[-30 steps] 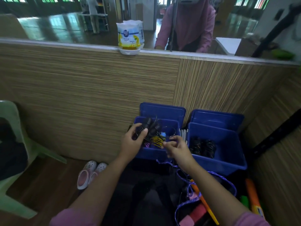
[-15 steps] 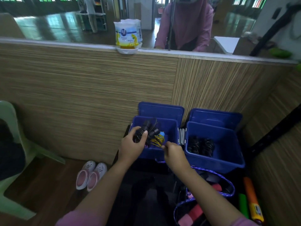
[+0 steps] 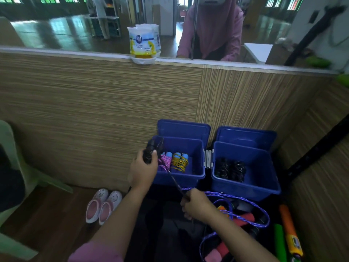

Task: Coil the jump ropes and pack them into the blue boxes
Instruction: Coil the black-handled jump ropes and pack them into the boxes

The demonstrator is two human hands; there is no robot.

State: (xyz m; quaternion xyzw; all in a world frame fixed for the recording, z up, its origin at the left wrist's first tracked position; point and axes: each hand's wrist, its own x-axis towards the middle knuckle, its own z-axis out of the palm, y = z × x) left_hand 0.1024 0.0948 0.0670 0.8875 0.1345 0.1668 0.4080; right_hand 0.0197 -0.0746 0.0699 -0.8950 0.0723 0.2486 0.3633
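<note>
So right now the left hand [image 3: 144,168] is wrapped around a bundle of black jump rope [image 3: 151,152], fingers curled tight on it with the thumb pressed on top, holding it up just over the near-left corner of the left blue box [image 3: 181,176]. The right hand [image 3: 196,204] sits lower, around 5 o'clock from the left one, pinching the loose end of the same black rope, which runs taut between the two hands. My guess is the stretch is there to keep tension so the next wrap lies snug on the bundle rather than flopping loose.

The left box already has two coiled ropes in it, a pink coil [image 3: 165,161] and a yellow coil [image 3: 179,161], side by side with blue handles pointing up. The right blue box [image 3: 264,188], at 3 o'clock from the first, holds black coils [image 3: 230,170]. Both boxes have their lids stood up behind them against the wall, which keeps the openings free. So the packing looks partway done, this rope not yet in.

Down at 5 o'clock a purple rope [image 3: 243,216] loops loose over a pile of other gear, probably waiting its turn.

Everything's on a dark wood floor [image 3: 47,220] against a striped wood-panel wall [image 3: 94,110]. Pink clogs [image 3: 103,206] sit at 8 o'clock, a green plastic chair [image 3: 11,186] at 9, and an air freshener tub [image 3: 142,46] on the ledge at 12 with a mirror behind it.
</note>
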